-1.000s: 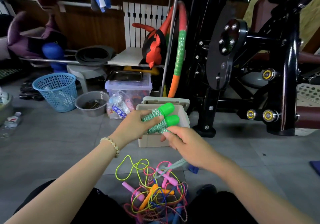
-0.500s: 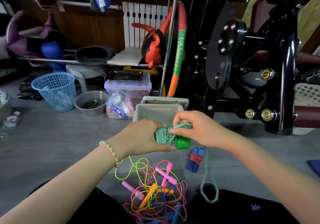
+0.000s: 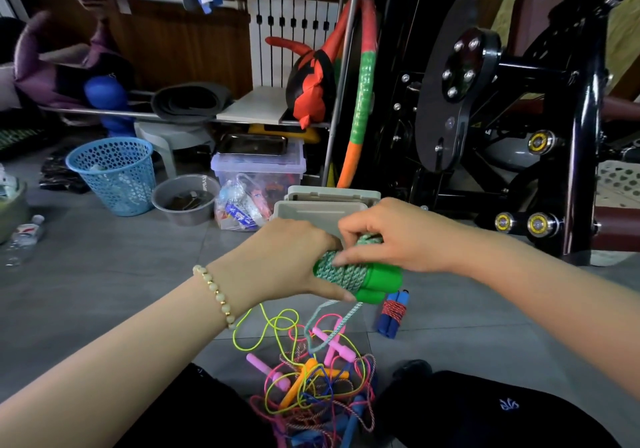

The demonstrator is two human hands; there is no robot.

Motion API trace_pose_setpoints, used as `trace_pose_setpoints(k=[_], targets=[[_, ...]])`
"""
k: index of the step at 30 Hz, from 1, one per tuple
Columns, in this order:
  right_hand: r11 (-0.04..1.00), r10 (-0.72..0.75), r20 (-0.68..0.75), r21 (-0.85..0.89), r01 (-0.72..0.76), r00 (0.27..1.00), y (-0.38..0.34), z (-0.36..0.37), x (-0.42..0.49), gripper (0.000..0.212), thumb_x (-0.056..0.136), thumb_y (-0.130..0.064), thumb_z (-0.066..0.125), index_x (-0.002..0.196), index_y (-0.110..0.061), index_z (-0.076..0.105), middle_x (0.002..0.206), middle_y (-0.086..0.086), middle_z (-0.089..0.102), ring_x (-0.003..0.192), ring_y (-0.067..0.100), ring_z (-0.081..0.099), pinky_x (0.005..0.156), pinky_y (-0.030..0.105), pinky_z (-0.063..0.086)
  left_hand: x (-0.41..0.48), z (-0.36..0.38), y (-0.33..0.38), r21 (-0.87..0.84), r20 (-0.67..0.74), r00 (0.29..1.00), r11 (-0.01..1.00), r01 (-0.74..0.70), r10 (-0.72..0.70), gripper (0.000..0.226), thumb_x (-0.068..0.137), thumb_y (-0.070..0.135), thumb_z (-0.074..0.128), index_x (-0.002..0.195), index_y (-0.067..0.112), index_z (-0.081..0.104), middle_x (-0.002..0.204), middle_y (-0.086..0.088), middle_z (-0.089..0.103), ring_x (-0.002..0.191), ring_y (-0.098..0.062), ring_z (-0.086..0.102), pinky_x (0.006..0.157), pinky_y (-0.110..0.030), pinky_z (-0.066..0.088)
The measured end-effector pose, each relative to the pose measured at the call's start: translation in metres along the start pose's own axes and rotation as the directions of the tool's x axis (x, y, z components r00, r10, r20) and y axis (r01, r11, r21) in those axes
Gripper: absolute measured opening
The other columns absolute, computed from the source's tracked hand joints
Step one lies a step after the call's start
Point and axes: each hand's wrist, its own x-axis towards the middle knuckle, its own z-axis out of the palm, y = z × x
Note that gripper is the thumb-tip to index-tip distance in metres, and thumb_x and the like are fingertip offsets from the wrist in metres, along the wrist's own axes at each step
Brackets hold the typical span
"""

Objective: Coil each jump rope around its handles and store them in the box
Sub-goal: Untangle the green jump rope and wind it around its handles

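My left hand [image 3: 291, 262] grips the two green handles of a jump rope [image 3: 360, 278], held side by side with green-white cord wound round them. My right hand [image 3: 398, 236] pinches the cord on top of the bundle. A short loop of loose cord [image 3: 322, 330] hangs below. Just behind my hands stands the open beige box [image 3: 311, 210]. On the floor to the right lies a coiled blue-handled rope [image 3: 393, 312]. A tangle of pink, yellow, orange and blue ropes [image 3: 311, 375] lies between my knees.
A black exercise machine [image 3: 502, 118] fills the right side. A clear storage tub [image 3: 259, 167], a grey bowl [image 3: 185, 200] and a blue mesh basket [image 3: 114, 174] stand at the left behind the box. A plastic bottle [image 3: 22, 236] lies far left.
The bundle has turned from upright to lying sideways and dropped lower. My right hand has wound more cord round the handles, so the hanging loop is much shorter.
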Motion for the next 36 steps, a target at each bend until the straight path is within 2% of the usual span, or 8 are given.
trace_pose_setpoints(k=[5,11,16,20,24,27,32,36], targets=[[0.96,0.052,-0.078,0.28,-0.029,0.996,0.004,-0.007,0.007,0.038,0.079,-0.035,0.07,0.053,-0.022,0.046,0.048,-0.011,0.045,0.052,0.002,0.039,0.054,0.014,0.029,0.001,-0.006,-0.006,-0.025,-0.062,0.994,0.996,0.089,-0.09,0.058,0.072,0.078,0.047,0.106,0.032,0.057,0.092,0.003,0.067,0.093,-0.019,0.06,0.064,-0.028,0.03],[0.831,0.099,0.209,0.52,-0.196,0.973,0.032,0.014,0.011,0.043,0.069,-0.055,0.073,0.052,-0.019,0.056,0.057,0.004,0.046,0.058,0.014,0.038,0.059,0.03,0.029,-0.003,0.007,0.004,-0.347,0.045,0.995,0.933,0.096,-0.086,0.04,0.069,0.07,0.063,0.089,0.036,0.06,0.056,0.007,0.049,0.057,-0.004,0.046,0.052,-0.016,0.03],[0.746,0.269,0.203,0.574,-0.337,0.941,0.055,0.069,0.004,0.049,0.072,-0.057,0.07,0.085,-0.01,0.062,0.078,0.005,0.055,0.075,0.016,0.049,0.072,0.03,0.04,-0.007,0.055,-0.002,-0.466,0.172,0.983,0.874,0.14,-0.066,0.058,0.067,0.079,0.055,0.089,0.026,0.064,0.07,0.005,0.06,0.067,-0.009,0.053,0.064,-0.026,0.043],[0.582,0.463,-0.106,0.785,-0.212,0.88,0.064,0.08,0.007,0.028,0.087,-0.031,0.057,0.113,-0.019,0.055,0.114,-0.004,0.061,0.101,-0.001,0.058,0.087,0.013,0.043,-0.001,0.073,-0.021,-0.699,0.103,0.97,0.678,0.228,-0.22,0.062,0.07,0.07,0.058,0.056,0.013,0.036,0.055,0.004,0.026,0.051,-0.009,0.025,0.049,-0.026,0.021],[0.352,0.472,-0.018,0.921,-0.17,0.881,0.073,0.092,0.008,0.03,0.089,-0.014,0.061,0.118,-0.013,0.052,0.117,0.001,0.062,0.095,-0.011,0.06,0.088,0.009,0.044,0.021,0.074,-0.043,-0.807,0.149,0.912,0.485,0.336,-0.383,0.056,0.071,0.066,0.054,0.057,0.016,0.034,0.05,0.007,0.022,0.048,-0.007,0.022,0.046,-0.023,0.018],[0.329,0.382,0.189,0.887,-0.324,0.905,0.073,0.116,0.021,0.031,0.084,-0.022,0.068,0.101,0.002,0.056,0.101,-0.005,0.069,0.103,0.0,0.062,0.075,0.004,0.041,0.045,0.079,-0.054,-0.83,0.281,0.904,0.391,0.398,-0.324,0.06,0.073,0.076,0.053,0.058,0.023,0.031,0.048,0.01,0.026,0.044,-0.007,0.025,0.045,-0.022,0.022],[0.21,0.306,0.12,0.959,-0.19,0.944,0.088,0.13,0.053,0.066,0.074,-0.009,0.066,0.132,-0.022,0.038,0.12,-0.019,0.06,0.109,-0.007,0.057,0.087,0.009,0.042,0.074,0.094,-0.075,-0.796,0.538,0.842,0.31,0.521,-0.036,0.071,0.063,0.084,0.047,0.059,0.014,0.059,0.052,0.002,0.054,0.045,-0.009,0.049,0.049,-0.019,0.043],[0.179,0.337,0.064,0.975,-0.131,0.939,0.095,0.137,0.065,0.064,0.071,-0.009,0.069,0.129,-0.02,0.043,0.121,-0.014,0.06,0.109,-0.003,0.059,0.088,0.015,0.046,0.079,0.122,-0.08,-0.828,0.559,0.828,0.076,0.555,0.043,0.084,0.07,0.079,0.054,0.112,0.008,0.063,0.099,-0.009,0.07,0.08,-0.016,0.063,0.075,-0.031,0.049]])
